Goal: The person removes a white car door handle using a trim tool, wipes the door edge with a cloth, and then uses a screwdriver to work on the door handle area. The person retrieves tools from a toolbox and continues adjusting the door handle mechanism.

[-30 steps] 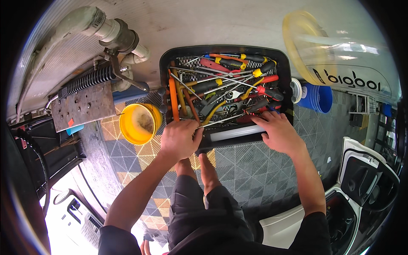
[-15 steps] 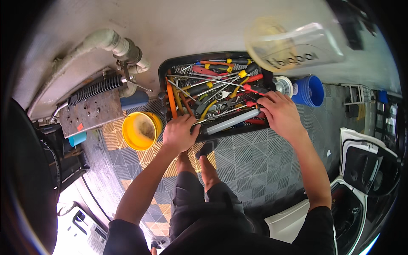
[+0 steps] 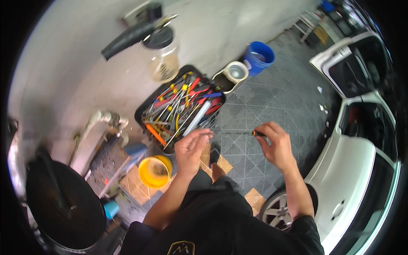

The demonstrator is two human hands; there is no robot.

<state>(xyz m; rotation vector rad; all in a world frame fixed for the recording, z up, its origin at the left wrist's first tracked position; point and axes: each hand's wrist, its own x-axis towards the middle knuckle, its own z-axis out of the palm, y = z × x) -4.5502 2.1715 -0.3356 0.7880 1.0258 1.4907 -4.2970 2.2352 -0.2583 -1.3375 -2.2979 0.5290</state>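
Note:
Level in front of me is a thin screwdriver (image 3: 258,133) with a black and orange handle end. My right hand (image 3: 276,146) is closed around its handle. A faint dark shaft reaches across to my left hand (image 3: 190,150), whose thumb and fingers pinch the other end. The tip itself is too small to make out. Just beyond my left hand stands a black tray (image 3: 137,114) heaped with hand tools. Among them are red and yellow handled screwdrivers, an orange-handled tool (image 3: 155,134) and a long grey bar (image 3: 196,118).
A yellow bucket (image 3: 168,162) stands left of my legs. Beyond the tray are a small white pail (image 3: 236,72) and a blue bucket (image 3: 260,58). A clear container (image 3: 165,63) with a black lid hangs by the wall. At right is a white car (image 3: 340,170) with an open door.
Both hands have left the tray's edge and come back toward me, now with the screwdriver held between them. My view has turned right, bringing more of the white car in.

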